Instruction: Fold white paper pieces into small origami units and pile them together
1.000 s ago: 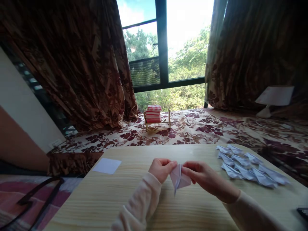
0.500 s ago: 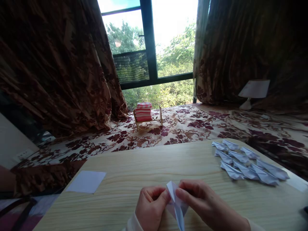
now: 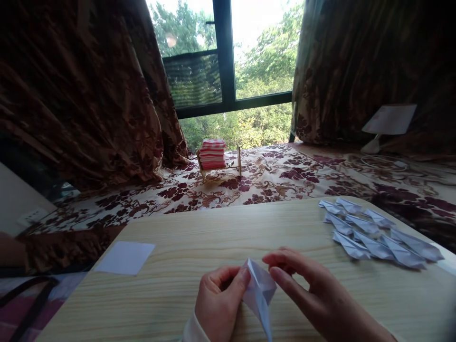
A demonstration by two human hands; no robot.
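Between thumb and fingers, my left hand point(image 3: 221, 300) pinches the left edge of a folded piece of white paper point(image 3: 259, 293) near its pointed top. The paper has a raised crease down its middle, and its lower tip runs to the bottom of the view. My right hand point(image 3: 313, 294) is just right of the paper, thumb and forefinger apart with nothing visible between them. Several folded white paper pieces point(image 3: 377, 244) lie in overlapping rows at the table's right side. A flat white paper sheet point(image 3: 125, 258) rests at the left.
The pale wooden table point(image 3: 199, 237) stands before a ledge with flowered cloth point(image 3: 270, 175). On the ledge are a small wooden rack with folded pink-striped cloths point(image 3: 213, 154) and a white lamp point(image 3: 390, 119). Dark curtains point(image 3: 89, 85) flank the window.
My right hand has let go of the paper's right side and moved slightly away. The paper's upper part has spread wider. The view has tilted down a little.
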